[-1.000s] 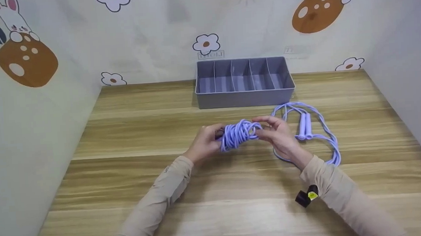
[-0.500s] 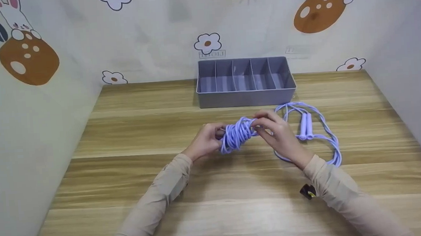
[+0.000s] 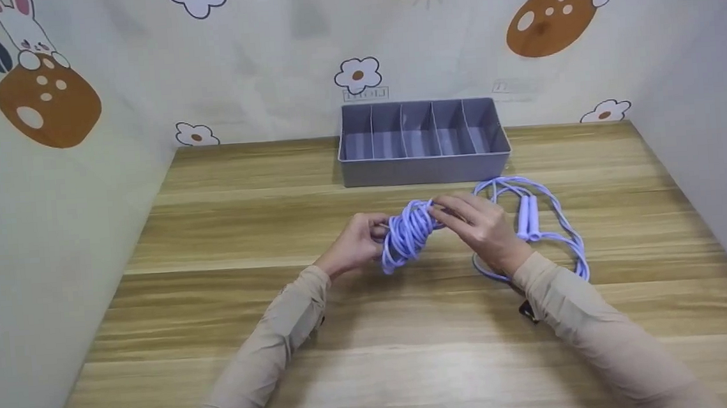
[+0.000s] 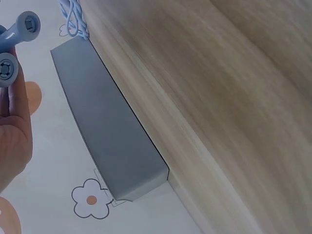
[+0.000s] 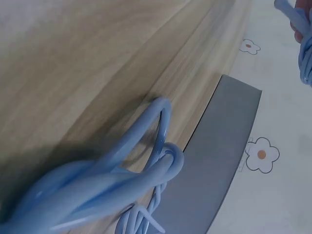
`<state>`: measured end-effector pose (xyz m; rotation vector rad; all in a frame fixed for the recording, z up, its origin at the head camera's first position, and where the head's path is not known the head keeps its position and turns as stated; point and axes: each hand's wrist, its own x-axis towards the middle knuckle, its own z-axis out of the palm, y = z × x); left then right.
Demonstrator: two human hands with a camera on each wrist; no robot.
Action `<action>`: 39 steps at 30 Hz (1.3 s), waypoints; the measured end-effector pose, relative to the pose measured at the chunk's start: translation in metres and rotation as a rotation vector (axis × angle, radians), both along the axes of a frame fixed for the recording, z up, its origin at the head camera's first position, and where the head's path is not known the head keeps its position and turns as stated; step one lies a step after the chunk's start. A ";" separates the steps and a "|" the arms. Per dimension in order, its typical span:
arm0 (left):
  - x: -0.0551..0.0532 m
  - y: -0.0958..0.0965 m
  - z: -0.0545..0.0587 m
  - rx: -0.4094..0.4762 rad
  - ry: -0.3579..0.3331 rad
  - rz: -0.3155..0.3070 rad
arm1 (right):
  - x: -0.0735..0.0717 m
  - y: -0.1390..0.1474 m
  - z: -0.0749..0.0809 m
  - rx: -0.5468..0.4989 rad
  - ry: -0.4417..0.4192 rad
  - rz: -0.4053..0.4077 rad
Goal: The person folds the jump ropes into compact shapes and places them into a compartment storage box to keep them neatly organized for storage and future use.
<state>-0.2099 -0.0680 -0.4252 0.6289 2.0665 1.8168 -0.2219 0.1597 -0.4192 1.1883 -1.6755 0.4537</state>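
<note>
A light purple-blue jump rope (image 3: 409, 233), its cord wound in many turns into a bundle, is held above the table. My left hand (image 3: 357, 246) grips its left end; in the left wrist view two handle ends (image 4: 30, 23) stick out past the fingers of the left hand (image 4: 12, 141). At the bundle's upper right end, my right hand (image 3: 480, 224) pinches the cord with its fingertips. The right wrist view catches part of the wound rope (image 5: 306, 58) at its upper right edge. A second jump rope (image 3: 529, 218) lies loosely looped on the table, partly behind my right hand.
A grey box (image 3: 425, 169) with several side-by-side compartments stands at the back of the wooden table (image 3: 225, 239), against the patterned wall (image 3: 251, 58). Loops of the second rope's cord (image 5: 97, 190) fill the lower left of the right wrist view.
My right hand has turned over the bundle's right end, its fingers closing onto the cord. The bundle has tilted, right end up and left end lower. The box and second rope stay put.
</note>
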 end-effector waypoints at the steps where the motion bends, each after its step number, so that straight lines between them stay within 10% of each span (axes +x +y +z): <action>1: 0.000 -0.001 0.000 0.004 -0.010 -0.006 | -0.001 -0.001 0.000 0.004 0.021 0.003; 13: -0.004 -0.005 -0.001 -0.047 -0.032 -0.037 | -0.010 0.008 0.000 0.248 0.166 -0.029; 21: -0.006 0.001 0.002 -0.238 0.034 0.052 | -0.011 0.009 0.001 0.437 -0.002 -0.061; 28: -0.006 0.007 0.003 -0.308 0.092 0.160 | -0.008 0.001 -0.004 0.223 -0.379 -0.028; 39: -0.003 0.013 -0.002 -0.185 0.067 0.278 | -0.005 -0.016 -0.013 -0.356 -0.629 -0.049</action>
